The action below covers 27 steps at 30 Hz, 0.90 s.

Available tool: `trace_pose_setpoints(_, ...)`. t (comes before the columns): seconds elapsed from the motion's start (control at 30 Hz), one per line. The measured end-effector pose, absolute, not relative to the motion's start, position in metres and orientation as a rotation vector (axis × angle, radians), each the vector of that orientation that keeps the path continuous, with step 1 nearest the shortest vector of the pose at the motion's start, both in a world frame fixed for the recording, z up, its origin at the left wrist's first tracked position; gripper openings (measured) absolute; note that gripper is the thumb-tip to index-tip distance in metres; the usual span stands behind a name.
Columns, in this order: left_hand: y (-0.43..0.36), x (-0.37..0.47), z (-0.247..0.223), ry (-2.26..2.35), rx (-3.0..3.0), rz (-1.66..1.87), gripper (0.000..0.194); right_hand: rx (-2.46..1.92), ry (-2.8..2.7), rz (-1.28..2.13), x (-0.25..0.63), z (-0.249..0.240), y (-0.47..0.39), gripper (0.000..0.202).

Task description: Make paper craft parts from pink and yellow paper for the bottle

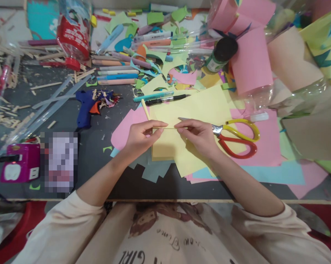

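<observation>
Between my two hands a thin, pale yellow strip [171, 128], which looks like rolled or folded paper, is stretched level. My left hand [143, 137] pinches its left end between thumb and fingers. At its right end my right hand [197, 135] is closed in the same kind of pinch. Beneath them lie sheets of yellow paper [192, 110]. Scissors [238, 139] with one yellow and one red handle rest beside my right hand, their blades partly hidden under it. A similar narrow yellow strip [145, 109] lies just beyond my left hand.
Pens, including a black pen [168, 99], lie beyond the hands among paper scraps. To the left are a blue glue gun [85, 106], clear glue sticks [52, 104], a purple box [21, 163] and wooden bits. A black-capped jar [221, 55] and pink paper [252, 62] stand at back right.
</observation>
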State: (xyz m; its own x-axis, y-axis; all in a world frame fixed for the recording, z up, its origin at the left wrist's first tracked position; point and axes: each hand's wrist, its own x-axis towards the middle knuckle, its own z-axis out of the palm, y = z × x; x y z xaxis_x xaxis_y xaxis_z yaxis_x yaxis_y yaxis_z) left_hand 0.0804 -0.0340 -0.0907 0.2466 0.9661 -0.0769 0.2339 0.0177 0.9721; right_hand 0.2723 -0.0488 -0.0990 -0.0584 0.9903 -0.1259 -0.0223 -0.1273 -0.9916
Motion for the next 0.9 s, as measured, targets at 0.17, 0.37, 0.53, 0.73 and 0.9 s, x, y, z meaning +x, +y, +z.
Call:
trace_pose_setpoints(0.17, -0.0357, 0.0824, -0.0886, 1.207, 1.51, 0.852, 0.012, -1.241, -1.241, 1.302, 0.2722, -0.1009, -0.0499, 0.008)
trace_pose_setpoints(0.37, -0.0337, 0.0803, -0.09, 1.158, 1.578, 0.79, 0.006, -1.18, -1.282, 1.245, 0.2715, -0.1003, -0.0504, 0.013)
trace_pose_setpoints(0.53, -0.0344, 0.0773, -0.0952, 1.082, 1.634, 0.731, 0.014, -1.167, -1.283, 1.273, 0.2707, -0.1006, -0.0525, 0.013)
trace_pose_setpoints(0.73, -0.0337, 0.079, -0.0919, 1.105, 1.587, 0.629, 0.032, -1.143, -1.277, 1.301, 0.2712, -0.1013, -0.0536, 0.013)
trace_pose_setpoints(0.9, -0.0317, 0.0801, -0.0886, 1.075, 1.591, 0.647, 0.024, -1.128, -1.293, 1.321, 0.2701, -0.1014, -0.0547, 0.008)
